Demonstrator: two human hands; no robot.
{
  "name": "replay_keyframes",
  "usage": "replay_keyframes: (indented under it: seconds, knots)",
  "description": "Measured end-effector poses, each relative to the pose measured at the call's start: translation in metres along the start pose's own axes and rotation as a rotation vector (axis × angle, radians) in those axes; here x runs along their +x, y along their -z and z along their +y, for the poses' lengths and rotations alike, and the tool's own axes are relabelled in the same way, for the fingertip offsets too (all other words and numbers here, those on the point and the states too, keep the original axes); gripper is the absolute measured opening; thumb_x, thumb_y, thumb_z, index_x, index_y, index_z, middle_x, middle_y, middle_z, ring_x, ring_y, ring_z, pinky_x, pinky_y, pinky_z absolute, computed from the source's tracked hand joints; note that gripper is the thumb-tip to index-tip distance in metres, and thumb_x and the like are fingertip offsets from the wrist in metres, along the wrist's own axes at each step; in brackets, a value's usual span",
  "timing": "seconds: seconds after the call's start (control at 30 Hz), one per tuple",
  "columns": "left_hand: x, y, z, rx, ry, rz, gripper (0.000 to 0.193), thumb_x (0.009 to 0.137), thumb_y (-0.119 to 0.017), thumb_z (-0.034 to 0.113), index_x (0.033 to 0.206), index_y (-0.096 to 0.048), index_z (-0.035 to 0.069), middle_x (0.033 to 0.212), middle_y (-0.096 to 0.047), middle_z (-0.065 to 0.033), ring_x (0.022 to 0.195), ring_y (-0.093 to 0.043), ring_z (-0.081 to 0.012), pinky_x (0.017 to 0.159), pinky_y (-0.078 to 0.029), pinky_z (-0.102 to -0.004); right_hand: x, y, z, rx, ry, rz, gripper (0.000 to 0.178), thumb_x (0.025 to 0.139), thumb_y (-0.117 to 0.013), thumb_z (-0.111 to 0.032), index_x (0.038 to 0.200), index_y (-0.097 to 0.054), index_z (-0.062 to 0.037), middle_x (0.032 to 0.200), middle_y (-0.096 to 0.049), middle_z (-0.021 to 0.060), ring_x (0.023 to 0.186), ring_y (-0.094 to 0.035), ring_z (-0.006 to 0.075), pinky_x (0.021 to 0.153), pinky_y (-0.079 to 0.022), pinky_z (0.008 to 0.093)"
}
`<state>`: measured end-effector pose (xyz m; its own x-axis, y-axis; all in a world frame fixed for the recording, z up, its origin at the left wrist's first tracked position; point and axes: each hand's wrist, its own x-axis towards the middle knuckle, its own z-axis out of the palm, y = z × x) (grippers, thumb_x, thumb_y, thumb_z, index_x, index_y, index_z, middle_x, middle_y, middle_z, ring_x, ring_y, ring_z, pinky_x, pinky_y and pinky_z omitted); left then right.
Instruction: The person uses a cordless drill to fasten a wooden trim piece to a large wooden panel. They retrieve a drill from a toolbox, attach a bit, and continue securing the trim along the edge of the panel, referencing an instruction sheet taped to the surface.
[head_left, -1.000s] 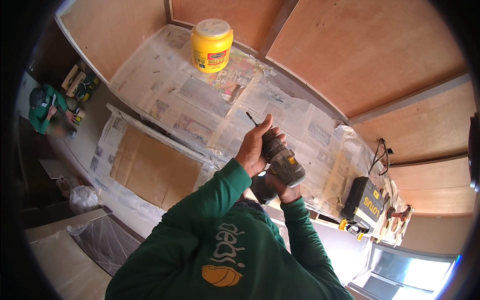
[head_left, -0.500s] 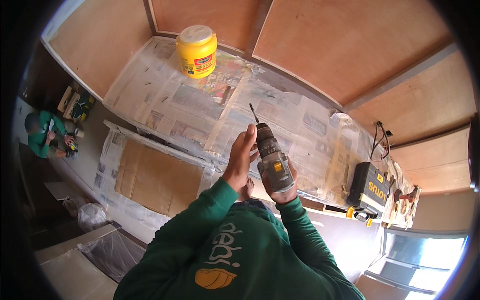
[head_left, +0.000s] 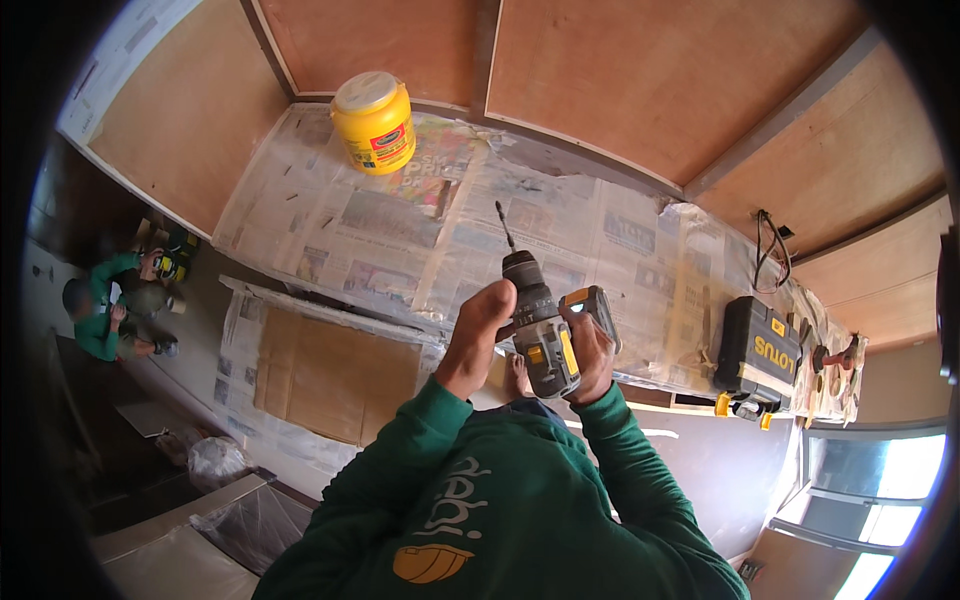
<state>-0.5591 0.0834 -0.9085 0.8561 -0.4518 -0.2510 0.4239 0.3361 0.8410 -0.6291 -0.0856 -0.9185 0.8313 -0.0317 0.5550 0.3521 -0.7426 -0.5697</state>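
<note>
A grey and black cordless drill [head_left: 541,335] with yellow marks is held up in front of my body. Its thin bit [head_left: 505,225] points away from me, over the papered surface. My right hand [head_left: 592,358] is closed round the handle, and the battery [head_left: 597,308] shows beside its fingers. My left hand [head_left: 474,338] grips the chuck end from the left. Its thumb lies along the collar, while most of its fingers are hidden behind the tool.
Taped newspaper covers the long surface [head_left: 390,240], where a yellow tub [head_left: 375,125] stands. On the right are a black tool case [head_left: 757,350] and dark cables [head_left: 770,250]. Cardboard [head_left: 330,375] lies below left. Another person in green [head_left: 100,310] crouches at far left.
The drill has been turned in my hands, so its battery and yellow side stripe now show. The other person's arm now reaches toward the items beside them.
</note>
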Motion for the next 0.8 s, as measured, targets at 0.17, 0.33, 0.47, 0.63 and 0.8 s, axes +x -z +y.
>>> replay_keyframes:
  seconds: [0.17,0.33,0.47,0.63,0.8]
  knots:
    - [0.001,0.007,-0.009,-0.04,0.126,-0.092,0.063,0.091,-0.074,0.059,0.118,-0.07,0.003,0.107,-0.069,-0.0038,0.099,-0.063,-0.0123,0.091,-0.051,-0.0321,-0.003,0.002,0.0,0.052,-0.068,0.014,0.049,0.074,-0.084,-0.017,0.114,-0.061,-0.0007,0.09,-0.069,0.0164,0.081,-0.07,0.0381,0.071,-0.055,0.0455]
    - [0.001,0.002,-0.007,-0.192,0.146,-0.113,0.054,0.091,-0.077,0.051,0.118,-0.07,0.005,0.107,-0.07,-0.0022,0.098,-0.063,-0.0122,0.09,-0.05,-0.0339,-0.009,0.003,-0.001,0.097,-0.129,0.004,0.055,0.076,-0.085,-0.019,0.12,-0.055,-0.0034,0.099,-0.068,0.0159,0.085,-0.07,0.0402,0.071,-0.056,0.0461]
    - [0.003,0.002,-0.015,-0.283,0.13,-0.087,0.046,0.093,-0.077,0.045,0.114,-0.071,0.005,0.104,-0.071,-0.0019,0.099,-0.064,-0.0138,0.094,-0.048,-0.0361,-0.013,-0.002,-0.003,0.153,-0.206,-0.02,0.054,0.077,-0.085,-0.021,0.118,-0.053,-0.0052,0.103,-0.067,0.0162,0.088,-0.07,0.0418,0.072,-0.057,0.0462]
    - [0.004,-0.004,-0.012,-0.297,0.146,-0.044,0.044,0.089,-0.082,0.041,0.109,-0.074,0.003,0.099,-0.072,-0.0019,0.096,-0.063,-0.0127,0.091,-0.047,-0.0339,-0.016,-0.005,-0.005,0.187,-0.253,-0.005,0.053,0.075,-0.085,-0.017,0.116,-0.052,-0.0051,0.098,-0.067,0.0159,0.085,-0.071,0.0404,0.072,-0.057,0.0441]
    - [-0.006,-0.02,0.004,-0.369,0.136,-0.112,0.038,0.093,-0.078,0.038,0.107,-0.074,0.003,0.101,-0.073,-0.0043,0.1,-0.064,-0.0158,0.094,-0.047,-0.0356,-0.005,0.004,-0.014,0.147,-0.243,-0.003,0.052,0.074,-0.085,-0.013,0.113,-0.052,-0.0042,0.09,-0.068,0.0157,0.08,-0.071,0.0387,0.072,-0.056,0.0417]
